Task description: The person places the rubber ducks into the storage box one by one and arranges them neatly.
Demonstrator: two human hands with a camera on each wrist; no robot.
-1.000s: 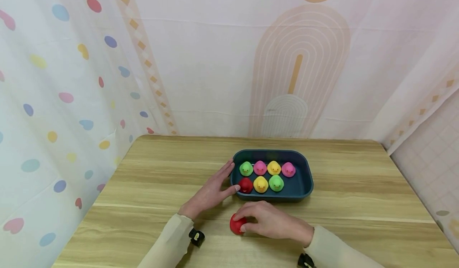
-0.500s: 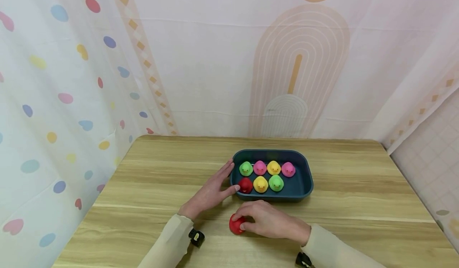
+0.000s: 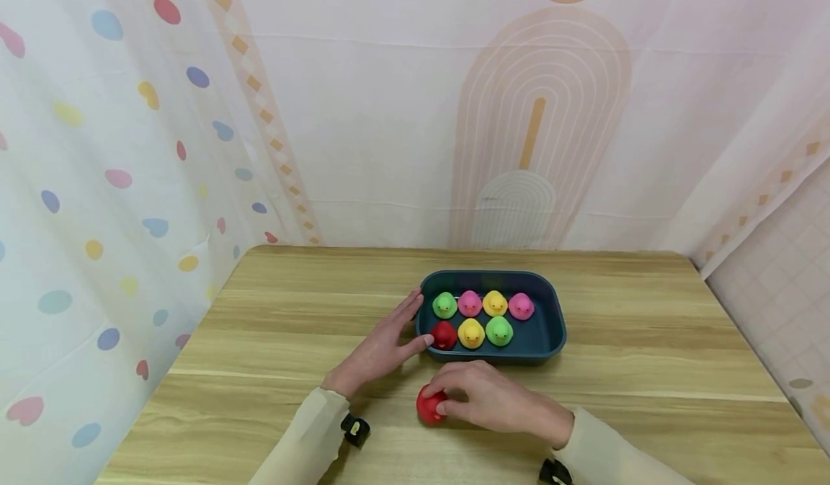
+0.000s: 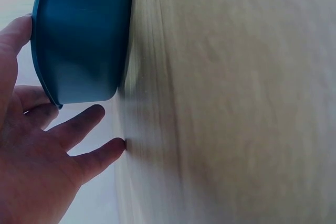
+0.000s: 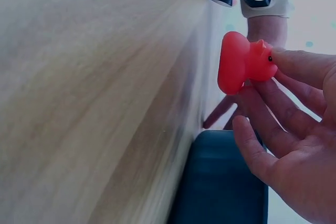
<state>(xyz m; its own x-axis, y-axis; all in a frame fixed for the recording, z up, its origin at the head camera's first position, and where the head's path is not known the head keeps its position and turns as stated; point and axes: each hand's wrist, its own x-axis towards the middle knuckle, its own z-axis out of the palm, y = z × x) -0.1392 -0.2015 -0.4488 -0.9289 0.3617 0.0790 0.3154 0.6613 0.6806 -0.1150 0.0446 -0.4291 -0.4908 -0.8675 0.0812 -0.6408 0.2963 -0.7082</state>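
A red rubber duck [image 3: 429,406] is pinched between the thumb and fingers of my right hand [image 3: 488,400], in front of the tray. In the right wrist view the red duck [image 5: 242,62] has its base toward the tabletop, and the thumb presses on its head. My left hand [image 3: 379,352] lies spread at the left end of the dark blue tray [image 3: 556,326], thumb at the near rim and fingertips along the left side. The left wrist view shows the fingers fairly straight against the tray's wall [image 4: 84,45], little finger low by the tabletop.
Inside the tray, several ducks stand in two rows: green, pink, yellow and pink behind; red [image 3: 444,336], yellow [image 3: 471,334] and green [image 3: 499,331] in front. Bare tray floor [image 3: 534,337] shows at the right. The wooden table [image 3: 635,355] extends around it, with patterned curtains [image 3: 389,110] behind.
The right hand and the red duck have shifted very slightly to the right and away from me. The left hand and the tray stay where they were.
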